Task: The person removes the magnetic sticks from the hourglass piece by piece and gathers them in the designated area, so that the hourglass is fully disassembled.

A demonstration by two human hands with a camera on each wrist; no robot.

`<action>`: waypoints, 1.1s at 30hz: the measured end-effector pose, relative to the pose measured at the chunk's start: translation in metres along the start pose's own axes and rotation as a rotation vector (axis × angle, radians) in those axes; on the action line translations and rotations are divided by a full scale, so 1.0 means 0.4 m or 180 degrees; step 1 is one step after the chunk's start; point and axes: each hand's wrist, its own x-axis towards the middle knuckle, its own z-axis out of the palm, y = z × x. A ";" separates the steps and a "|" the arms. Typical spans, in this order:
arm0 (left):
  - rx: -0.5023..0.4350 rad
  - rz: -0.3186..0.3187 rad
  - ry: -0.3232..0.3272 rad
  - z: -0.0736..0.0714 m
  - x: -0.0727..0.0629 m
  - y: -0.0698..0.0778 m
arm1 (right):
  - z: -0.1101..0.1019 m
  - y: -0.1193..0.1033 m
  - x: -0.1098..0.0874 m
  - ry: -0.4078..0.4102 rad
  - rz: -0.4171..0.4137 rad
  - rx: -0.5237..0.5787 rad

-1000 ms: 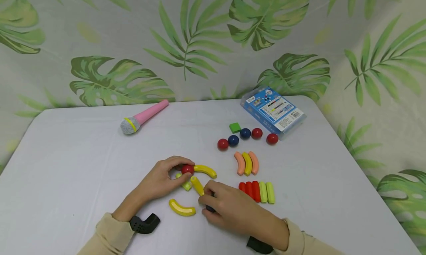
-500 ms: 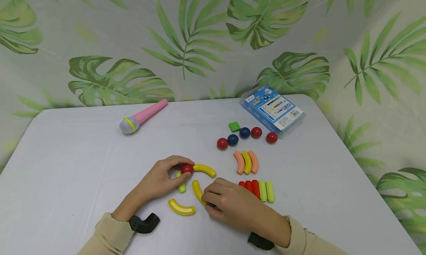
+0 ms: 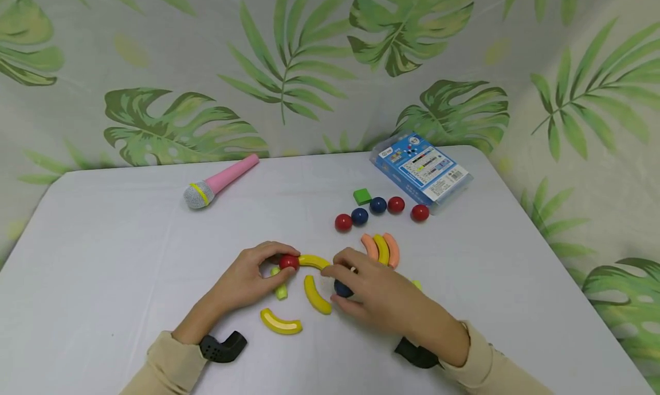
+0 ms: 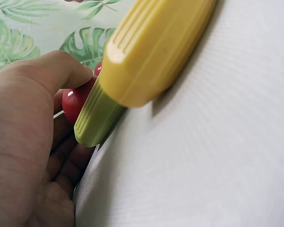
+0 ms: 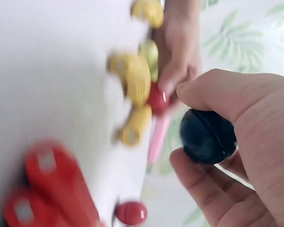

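My left hand (image 3: 252, 277) holds a red ball (image 3: 289, 262) between thumb and fingers, near the table's middle. A yellow curved rod (image 3: 312, 261) extends right from that ball, and a lime-green rod (image 3: 279, 286) lies beside it under the hand. My right hand (image 3: 381, 292) grips a dark blue ball (image 5: 206, 137) between thumb and fingertips, at the end of that yellow rod in the head view. Just left of it, a second yellow curved rod (image 3: 317, 296) lies loose. Nearer the front is a third yellow curved rod (image 3: 281, 322).
Beyond the hands lie red and blue balls (image 3: 378, 205), a green flat block (image 3: 362, 196) and a blue boxed set (image 3: 423, 168). Pink and yellow curved rods (image 3: 393, 250) sit behind the right hand, which hides most straight rods. A pink microphone (image 3: 222, 180) lies back left.
My right hand has moved up and right with the dark blue ball, away from the loose yellow curved rod, which has turned. The left hand stays on the red ball.
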 end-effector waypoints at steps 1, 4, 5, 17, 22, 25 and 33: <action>0.0003 0.0001 0.0001 0.000 0.000 0.000 | -0.007 0.010 0.001 0.0068 0.0075 0.0006; -0.0002 -0.0003 -0.0005 -0.001 0.000 0.002 | -0.028 0.049 0.003 0.0263 0.0333 0.0063; -0.0008 -0.0001 -0.0004 -0.001 0.000 0.003 | -0.033 0.064 0.003 0.0320 0.0417 0.0056; -0.0005 0.0008 -0.0006 0.000 0.001 0.000 | -0.058 0.253 -0.018 0.0794 0.1076 0.0089; -0.0011 0.0002 0.0009 -0.001 -0.001 -0.001 | -0.049 0.291 -0.019 0.0764 0.1182 0.0092; -0.0020 -0.0023 -0.0006 -0.002 -0.002 0.001 | -0.042 0.307 -0.019 0.0732 0.1204 0.0024; -0.0033 0.0017 -0.0002 -0.003 -0.001 0.000 | -0.035 0.333 -0.025 0.0724 0.1156 -0.0160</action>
